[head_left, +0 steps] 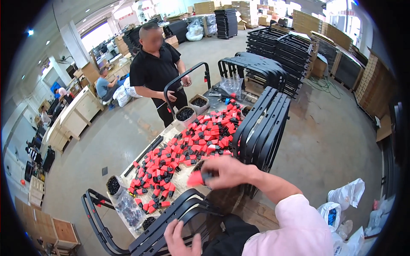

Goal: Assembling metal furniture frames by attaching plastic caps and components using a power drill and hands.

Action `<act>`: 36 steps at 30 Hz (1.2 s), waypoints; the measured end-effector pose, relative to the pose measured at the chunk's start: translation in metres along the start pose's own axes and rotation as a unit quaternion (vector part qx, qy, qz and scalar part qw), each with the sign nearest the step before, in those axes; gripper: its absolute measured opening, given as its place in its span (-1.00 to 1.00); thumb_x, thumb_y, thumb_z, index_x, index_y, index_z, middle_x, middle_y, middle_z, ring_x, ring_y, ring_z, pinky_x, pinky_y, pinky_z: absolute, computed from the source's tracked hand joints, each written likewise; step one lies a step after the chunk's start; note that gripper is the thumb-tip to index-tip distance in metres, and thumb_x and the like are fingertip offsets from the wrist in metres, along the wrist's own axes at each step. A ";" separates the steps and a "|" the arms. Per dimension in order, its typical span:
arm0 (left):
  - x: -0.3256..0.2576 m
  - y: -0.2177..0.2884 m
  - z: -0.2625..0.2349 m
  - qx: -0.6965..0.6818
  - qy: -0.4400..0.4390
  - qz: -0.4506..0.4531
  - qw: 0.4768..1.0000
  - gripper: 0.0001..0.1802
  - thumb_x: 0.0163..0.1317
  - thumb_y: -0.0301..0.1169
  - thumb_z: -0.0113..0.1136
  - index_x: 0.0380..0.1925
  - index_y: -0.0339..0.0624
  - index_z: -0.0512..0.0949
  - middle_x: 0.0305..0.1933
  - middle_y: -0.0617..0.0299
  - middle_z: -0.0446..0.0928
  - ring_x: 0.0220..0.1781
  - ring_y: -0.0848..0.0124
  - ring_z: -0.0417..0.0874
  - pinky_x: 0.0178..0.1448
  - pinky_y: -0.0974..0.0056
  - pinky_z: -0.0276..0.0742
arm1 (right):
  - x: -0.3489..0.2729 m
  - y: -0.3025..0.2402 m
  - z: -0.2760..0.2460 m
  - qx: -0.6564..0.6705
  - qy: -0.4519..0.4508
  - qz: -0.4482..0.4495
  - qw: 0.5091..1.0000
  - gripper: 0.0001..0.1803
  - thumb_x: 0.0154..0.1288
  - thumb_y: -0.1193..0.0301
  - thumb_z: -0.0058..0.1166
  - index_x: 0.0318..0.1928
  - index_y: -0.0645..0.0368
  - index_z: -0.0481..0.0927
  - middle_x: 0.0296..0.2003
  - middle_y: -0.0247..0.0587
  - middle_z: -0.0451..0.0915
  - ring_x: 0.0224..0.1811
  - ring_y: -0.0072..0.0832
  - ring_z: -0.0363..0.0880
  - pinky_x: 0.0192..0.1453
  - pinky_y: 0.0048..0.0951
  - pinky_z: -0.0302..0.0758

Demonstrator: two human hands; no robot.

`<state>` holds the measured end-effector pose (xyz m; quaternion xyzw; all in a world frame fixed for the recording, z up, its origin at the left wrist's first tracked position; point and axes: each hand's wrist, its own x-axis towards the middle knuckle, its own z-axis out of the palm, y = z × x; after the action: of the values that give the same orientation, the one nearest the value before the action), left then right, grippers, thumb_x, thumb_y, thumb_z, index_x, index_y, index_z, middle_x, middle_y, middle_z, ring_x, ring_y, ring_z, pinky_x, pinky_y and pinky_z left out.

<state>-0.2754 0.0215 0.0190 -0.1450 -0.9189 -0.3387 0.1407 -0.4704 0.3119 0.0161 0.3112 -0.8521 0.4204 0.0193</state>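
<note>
My right hand [228,171] is closed on a red-and-black plastic clip [196,178], slightly blurred, above the near side of the table. At the bottom edge my left hand [183,240] has its fingers apart and holds nothing. It is beside a black tubular frame [159,222] with rounded corners that leans at the near left end of the table. A large heap of similar red-and-black clips [209,134] covers the middle of the tabletop. Several more black frames [267,123] stand close together against the right side, past my right hand.
Across the table a person in black [153,70] handles another black frame [200,66]. Tubs of small black parts [185,114] stand around the heap. A clear plastic bag [129,209] lies at the left end. Stacked black frames [279,55] and white bags [347,194] are on the floor.
</note>
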 end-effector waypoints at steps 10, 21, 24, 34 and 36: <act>-0.019 0.001 0.036 -0.083 -0.221 -0.141 0.961 -0.51 0.39 -0.27 0.34 0.24 -0.26 0.58 0.13 0.01 0.67 0.00 -0.09 0.70 0.27 -0.12 0.66 | -0.084 -0.043 0.056 0.172 -0.206 0.027 0.963 -0.54 0.38 0.18 0.44 0.14 0.20 0.72 -0.15 -0.07 0.71 -0.11 -0.27 0.76 0.03 -0.26 0.69; -0.097 -0.093 0.155 -0.484 -0.188 -0.422 0.743 -0.53 0.52 -0.28 0.42 0.28 -0.24 0.51 0.03 0.32 0.67 -0.01 0.56 0.65 -0.02 0.37 0.57 | -0.125 0.050 0.125 0.420 -0.039 0.365 0.830 -0.75 0.66 0.36 0.12 0.07 0.29 0.71 -0.25 -0.31 0.71 -0.33 -0.62 0.63 -0.25 -0.52 0.57; -0.088 -0.088 0.178 -0.500 -0.187 -0.447 0.717 -0.56 0.52 -0.30 0.42 0.24 -0.24 0.52 0.01 0.32 0.67 -0.02 0.54 0.66 -0.01 0.37 0.57 | -0.134 0.075 0.152 0.436 -0.003 0.370 0.821 -0.76 0.59 0.34 0.24 0.06 0.24 0.71 -0.26 -0.33 0.77 -0.33 -0.64 0.68 -0.27 -0.54 0.59; -0.085 -0.098 0.246 -0.504 -0.107 -0.486 0.706 -0.60 0.53 -0.43 0.37 0.25 -0.26 0.49 0.06 0.19 0.69 -0.04 0.46 0.73 -0.01 0.35 0.69 | -0.149 0.100 0.197 0.447 0.019 0.389 0.805 -0.76 0.59 0.45 0.20 0.15 0.25 0.69 -0.16 -0.28 0.77 -0.24 -0.63 0.69 -0.18 -0.53 0.61; -0.085 -0.099 0.247 -0.513 -0.087 -0.482 0.705 -0.62 0.54 -0.44 0.37 0.24 -0.25 0.48 0.02 0.21 0.68 -0.08 0.48 0.72 -0.04 0.35 0.67 | -0.152 0.105 0.202 0.448 0.023 0.392 0.803 -0.77 0.59 0.45 0.19 0.14 0.24 0.69 -0.17 -0.27 0.78 -0.25 -0.63 0.70 -0.18 -0.53 0.60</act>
<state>-0.2729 0.0992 -0.2493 0.2393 -0.5561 -0.7652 -0.2189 -0.3593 0.2906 -0.2326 -0.0846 -0.6175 0.7341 -0.2694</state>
